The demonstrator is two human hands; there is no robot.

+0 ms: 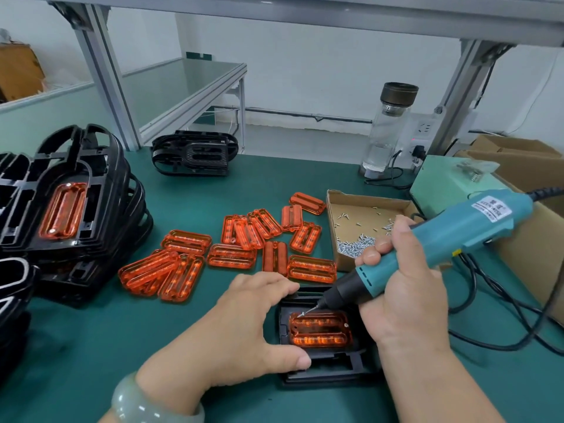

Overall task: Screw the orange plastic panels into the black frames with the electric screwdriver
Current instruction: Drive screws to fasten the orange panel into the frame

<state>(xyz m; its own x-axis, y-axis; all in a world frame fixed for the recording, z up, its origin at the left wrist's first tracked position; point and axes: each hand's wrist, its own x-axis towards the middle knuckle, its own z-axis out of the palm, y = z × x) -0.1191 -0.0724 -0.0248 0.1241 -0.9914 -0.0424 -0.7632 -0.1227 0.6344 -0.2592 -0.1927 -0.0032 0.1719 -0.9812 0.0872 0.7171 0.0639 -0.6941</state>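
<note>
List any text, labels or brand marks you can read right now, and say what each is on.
White label on the electric screwdriver, held in the right hand: printed lines, too blurred to read.
Power socket on the back wall: no readable marking.
Water bottle, cardboard boxes: no text visible.

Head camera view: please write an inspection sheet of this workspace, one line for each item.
Surface: green mat, covers the bench.
Job's things: orange panel seated in black frame; loose panels; stacked frames; screw box.
Clutter: glass bottle; cardboard boxes.
Hands: left hand steadies the frame; right hand holds the electric screwdriver, bit at the panel's upper left corner.
Cables: black cords lie at right.
Surroundings: aluminium posts, white wall.
</note>
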